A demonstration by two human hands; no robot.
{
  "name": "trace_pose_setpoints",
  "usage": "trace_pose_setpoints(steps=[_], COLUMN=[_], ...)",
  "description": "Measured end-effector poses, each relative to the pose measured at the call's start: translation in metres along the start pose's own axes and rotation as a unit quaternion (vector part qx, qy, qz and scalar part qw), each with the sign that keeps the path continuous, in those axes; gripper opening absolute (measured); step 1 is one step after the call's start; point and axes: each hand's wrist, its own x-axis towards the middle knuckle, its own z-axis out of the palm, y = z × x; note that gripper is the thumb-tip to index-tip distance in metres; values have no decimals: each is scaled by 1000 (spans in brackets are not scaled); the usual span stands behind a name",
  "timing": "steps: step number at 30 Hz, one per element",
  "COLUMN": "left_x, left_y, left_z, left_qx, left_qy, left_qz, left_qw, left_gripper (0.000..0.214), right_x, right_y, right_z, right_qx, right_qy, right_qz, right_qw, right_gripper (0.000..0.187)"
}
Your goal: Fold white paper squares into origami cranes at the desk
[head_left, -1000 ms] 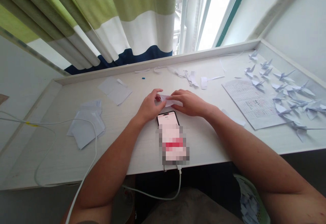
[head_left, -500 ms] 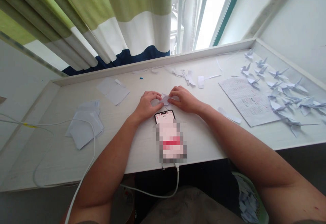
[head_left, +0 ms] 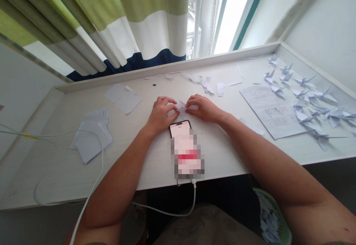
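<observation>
Between my hands, just beyond the phone, is a small piece of folded white paper (head_left: pixel 181 108). My left hand (head_left: pixel 162 112) pinches its left side, thumb at the near edge. My right hand (head_left: pixel 203 107) grips its right side between thumb and fingers. Part of the paper is hidden by the fingertips. Directly below lies a phone (head_left: pixel 180 129) with a lit pinkish screen, mostly blurred out, its white charging cable (head_left: pixel 194 196) hanging over the table's front edge.
Several folded paper cranes (head_left: pixel 304 81) crowd the right side, some on a printed sheet (head_left: pixel 268 113). Paper squares (head_left: pixel 93 141) are stacked at left, with more sheets (head_left: pixel 125 98) behind. Paper scraps (head_left: pixel 207 84) lie at the back. Below the table stands a green basket (head_left: pixel 285 222) of folded paper.
My left fingers have lifted and spread slightly at the paper's far side. The paper has shifted a little, with a point of it now showing upward between my hands.
</observation>
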Motion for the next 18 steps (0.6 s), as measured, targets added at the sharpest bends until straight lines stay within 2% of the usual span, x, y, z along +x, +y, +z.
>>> trace_pose_setpoints(steps=[7, 13, 18], left_x=[-3, -6, -7], left_y=[2, 6, 13], left_z=[-7, -17, -22], left_qx=[35, 69, 74], left_qy=[-25, -56, -82], left_qz=[51, 94, 104], left_qw=[998, 992, 988], left_gripper=[14, 17, 21], right_x=[-5, -7, -8], right_y=[-2, -15, -25], right_z=[-10, -19, -19], right_qx=[4, -72, -104], right_qy=[-34, -72, -79], right_qz=[-25, -22, -25], right_qw=[999, 995, 991], right_gripper=[13, 26, 20])
